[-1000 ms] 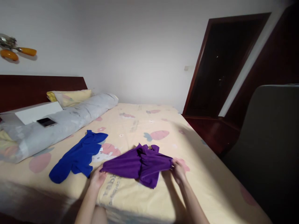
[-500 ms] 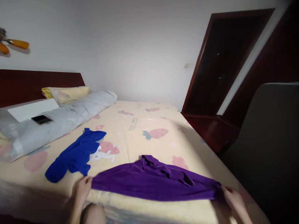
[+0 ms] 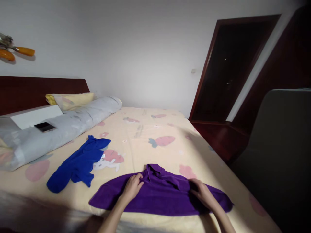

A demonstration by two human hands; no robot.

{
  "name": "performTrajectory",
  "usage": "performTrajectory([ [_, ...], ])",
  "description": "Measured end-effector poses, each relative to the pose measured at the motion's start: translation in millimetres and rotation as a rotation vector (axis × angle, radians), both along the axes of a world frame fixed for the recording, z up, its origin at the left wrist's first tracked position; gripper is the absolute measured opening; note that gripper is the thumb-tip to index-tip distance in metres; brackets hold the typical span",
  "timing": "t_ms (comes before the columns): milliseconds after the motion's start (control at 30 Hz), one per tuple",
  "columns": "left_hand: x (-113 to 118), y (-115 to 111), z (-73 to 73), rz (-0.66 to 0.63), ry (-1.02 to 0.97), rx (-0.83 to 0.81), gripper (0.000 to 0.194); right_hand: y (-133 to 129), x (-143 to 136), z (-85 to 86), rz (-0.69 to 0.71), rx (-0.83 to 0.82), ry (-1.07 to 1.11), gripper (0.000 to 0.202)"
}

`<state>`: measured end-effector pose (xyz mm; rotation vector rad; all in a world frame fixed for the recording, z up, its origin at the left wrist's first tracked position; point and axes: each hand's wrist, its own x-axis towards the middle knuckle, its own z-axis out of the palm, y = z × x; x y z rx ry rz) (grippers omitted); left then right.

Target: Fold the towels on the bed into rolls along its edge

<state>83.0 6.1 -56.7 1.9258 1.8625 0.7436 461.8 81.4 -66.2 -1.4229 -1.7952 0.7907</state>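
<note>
A purple collared shirt (image 3: pixel 167 199) lies spread sideways along the near edge of the bed, its collar pointing away from me and its sleeves out to both sides. My left hand (image 3: pixel 132 187) is on its upper edge just left of the collar, fingers and thumb closed on the cloth. On the right part of the upper edge, my right hand (image 3: pixel 201 191) has its fingers curled into the fabric; some fingertips are hidden. Left of the shirt lies a crumpled blue garment (image 3: pixel 77 161), touched by neither hand.
The bed (image 3: pixel 136 149) has a cream sheet printed with carrots and a rabbit. A grey rolled quilt (image 3: pixel 80 118), a phone (image 3: pixel 45 127), a white flat board (image 3: pixel 36 116) and a yellow pillow (image 3: pixel 73 101) are at the left. A dark chair back (image 3: pixel 279 145) stands right, before a door (image 3: pixel 235 71).
Both hands have let go of the sleeve ends and moved inward to the shirt's upper edge. The sleeve ends now lie loose on the bed. The blue garment stays put.
</note>
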Motion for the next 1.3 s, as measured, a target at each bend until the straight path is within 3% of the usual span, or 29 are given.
performTrajectory([
  [100, -20.1, 6.2, 13.5, -0.081, -0.035, -0.045, 0.018, 10.2, 20.9, 16.0, 0.011, -0.059, 0.084, 0.029],
  [233, -26.4, 5.2, 23.6, -0.132, -0.034, 0.007, 0.019, 28.0, 37.3, 34.0, 0.096, -0.11, 0.079, 0.039],
  [333, -14.9, 0.4, 14.0, -0.227, 0.042, 0.052, 0.023, 43.1, 43.1, 35.6, 0.024, -0.108, 0.04, 0.039],
  [433, -4.1, -1.8, 1.1, -0.197, 0.11, 0.081, 0.014, 56.5, 47.1, 32.1, -0.127, -0.123, 0.015, 0.036],
  [567, -12.8, 7.3, 0.7, -0.22, 0.066, 0.088, 0.008, 69.0, 55.9, 32.7, -0.169, -0.177, 0.068, 0.032],
  [633, -30.0, 18.1, 8.9, -0.153, -0.015, 0.095, 0.005, 73.2, 63.0, 36.2, -0.179, -0.2, 0.111, 0.035],
  [800, -90.2, 53.9, 39.1, 0.214, -0.02, 0.197, 0.006, 84.9, 80.5, 47.0, -0.189, -0.203, 0.164, 0.044],
  [933, -123.6, 78.5, 58.1, 0.337, 0.062, 0.16, 0.008, 100.6, 88.0, 55.6, -0.34, -0.156, 0.143, 0.044],
  [1033, -134.4, 89.6, 66.4, 0.363, 0.129, 0.101, 0.013, 109.2, 91.6, 62.8, -0.477, -0.041, -0.053, 0.035],
  [1300, -144.7, 94.9, 75.3, 0.454, 0.301, -0.004, 0.009, 92.5, 79.5, 73.5, -0.481, 0.231, -0.948, 0.03],
])
